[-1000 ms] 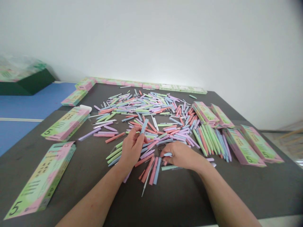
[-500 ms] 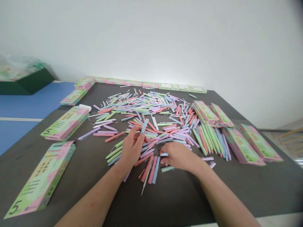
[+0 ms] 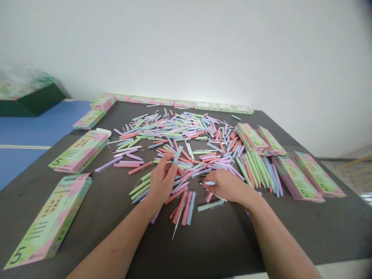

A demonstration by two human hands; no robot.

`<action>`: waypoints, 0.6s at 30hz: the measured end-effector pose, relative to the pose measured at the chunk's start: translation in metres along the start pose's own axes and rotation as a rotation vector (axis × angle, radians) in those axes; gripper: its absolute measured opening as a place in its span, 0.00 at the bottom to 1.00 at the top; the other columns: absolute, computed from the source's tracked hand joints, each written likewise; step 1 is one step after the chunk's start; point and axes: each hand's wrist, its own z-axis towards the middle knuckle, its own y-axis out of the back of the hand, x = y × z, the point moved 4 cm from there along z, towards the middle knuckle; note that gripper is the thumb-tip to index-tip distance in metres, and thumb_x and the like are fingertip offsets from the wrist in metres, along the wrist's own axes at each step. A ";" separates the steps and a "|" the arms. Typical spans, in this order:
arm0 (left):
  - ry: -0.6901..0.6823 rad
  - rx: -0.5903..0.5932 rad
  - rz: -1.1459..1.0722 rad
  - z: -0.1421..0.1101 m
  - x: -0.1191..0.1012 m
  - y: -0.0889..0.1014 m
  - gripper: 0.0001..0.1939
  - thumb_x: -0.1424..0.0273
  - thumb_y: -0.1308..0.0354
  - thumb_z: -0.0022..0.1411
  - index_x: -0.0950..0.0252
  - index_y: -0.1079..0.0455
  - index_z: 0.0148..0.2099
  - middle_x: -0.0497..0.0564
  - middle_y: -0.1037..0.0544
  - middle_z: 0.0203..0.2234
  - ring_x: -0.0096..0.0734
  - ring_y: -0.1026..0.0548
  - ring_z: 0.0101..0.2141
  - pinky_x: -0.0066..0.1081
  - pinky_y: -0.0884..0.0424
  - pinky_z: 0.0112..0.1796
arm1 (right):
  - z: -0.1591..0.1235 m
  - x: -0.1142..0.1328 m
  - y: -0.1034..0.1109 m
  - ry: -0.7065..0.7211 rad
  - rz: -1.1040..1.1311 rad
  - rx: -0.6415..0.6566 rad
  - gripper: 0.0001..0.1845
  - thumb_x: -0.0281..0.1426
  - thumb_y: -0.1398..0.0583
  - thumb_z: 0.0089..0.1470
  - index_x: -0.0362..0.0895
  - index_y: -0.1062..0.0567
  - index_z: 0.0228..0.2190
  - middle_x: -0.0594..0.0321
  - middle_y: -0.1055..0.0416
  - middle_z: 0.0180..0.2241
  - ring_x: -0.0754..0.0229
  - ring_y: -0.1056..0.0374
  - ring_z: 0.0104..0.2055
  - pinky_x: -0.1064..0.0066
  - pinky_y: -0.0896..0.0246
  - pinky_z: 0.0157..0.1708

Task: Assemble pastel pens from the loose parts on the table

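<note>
Between the thumb and fingers of my left hand (image 3: 162,178) is a light blue pen (image 3: 178,154), pointing up and away; its lower part is hidden. My right hand (image 3: 225,185) is closed around a light blue pen part (image 3: 210,183), of which only a short piece shows. Just below that hand lie a pale green pen barrel (image 3: 210,205) and a red piece (image 3: 208,197). Red, pink and blue barrels (image 3: 191,208) fan out between my hands, with a thin white refill (image 3: 177,224) among them. Green pens (image 3: 140,190) lie left of my left hand.
A wide heap of pastel pens and parts (image 3: 174,128) covers the table (image 3: 116,217) middle. Sorted green pens (image 3: 258,170) lie at the right. Printed boxes stand left (image 3: 48,221), right (image 3: 299,180) and along the wall (image 3: 186,104). A dark green bin (image 3: 31,100) sits far left.
My right hand has shifted right with the light blue part, uncovering more of the pale green barrel and a red piece. My left hand stays nearly in place.
</note>
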 end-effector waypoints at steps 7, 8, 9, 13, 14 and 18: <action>-0.009 0.005 0.018 0.000 0.001 0.000 0.08 0.69 0.50 0.60 0.63 0.36 0.43 0.43 0.28 0.22 0.22 0.38 0.18 0.23 0.43 0.20 | -0.005 -0.012 0.009 -0.044 0.069 0.002 0.12 0.31 0.43 0.55 0.44 0.20 0.33 0.56 0.22 0.33 0.57 0.29 0.36 0.72 0.43 0.36; -0.008 0.004 0.022 0.000 0.001 0.000 0.08 0.69 0.50 0.60 0.63 0.35 0.42 0.43 0.28 0.22 0.22 0.38 0.18 0.23 0.43 0.20 | -0.005 -0.011 0.010 -0.055 0.084 -0.014 0.11 0.31 0.43 0.55 0.43 0.20 0.32 0.56 0.22 0.33 0.57 0.29 0.36 0.72 0.43 0.36; -0.008 0.006 0.027 0.000 0.001 0.000 0.08 0.69 0.50 0.60 0.63 0.35 0.42 0.44 0.28 0.22 0.22 0.38 0.18 0.23 0.43 0.20 | -0.005 -0.010 0.010 -0.057 0.111 -0.020 0.11 0.31 0.43 0.55 0.43 0.20 0.32 0.57 0.22 0.32 0.58 0.29 0.34 0.73 0.43 0.35; -0.014 0.028 0.022 -0.001 0.001 -0.001 0.09 0.70 0.51 0.59 0.63 0.35 0.43 0.43 0.28 0.21 0.22 0.39 0.18 0.23 0.42 0.21 | -0.002 0.012 0.004 0.064 0.227 0.009 0.08 0.33 0.40 0.53 0.44 0.21 0.34 0.61 0.22 0.32 0.60 0.28 0.32 0.74 0.42 0.32; -0.016 0.034 0.012 0.000 0.001 -0.002 0.10 0.71 0.51 0.59 0.63 0.35 0.43 0.43 0.28 0.21 0.22 0.39 0.17 0.23 0.42 0.21 | 0.000 0.019 0.002 0.100 0.211 -0.006 0.09 0.34 0.38 0.52 0.45 0.21 0.36 0.61 0.22 0.33 0.58 0.28 0.34 0.73 0.42 0.33; 0.033 0.079 -0.048 -0.001 0.003 -0.005 0.08 0.69 0.51 0.60 0.62 0.37 0.43 0.42 0.28 0.23 0.20 0.37 0.15 0.22 0.43 0.18 | 0.008 0.038 -0.007 0.164 0.081 -0.077 0.16 0.37 0.36 0.50 0.46 0.22 0.41 0.58 0.23 0.38 0.54 0.28 0.42 0.69 0.41 0.39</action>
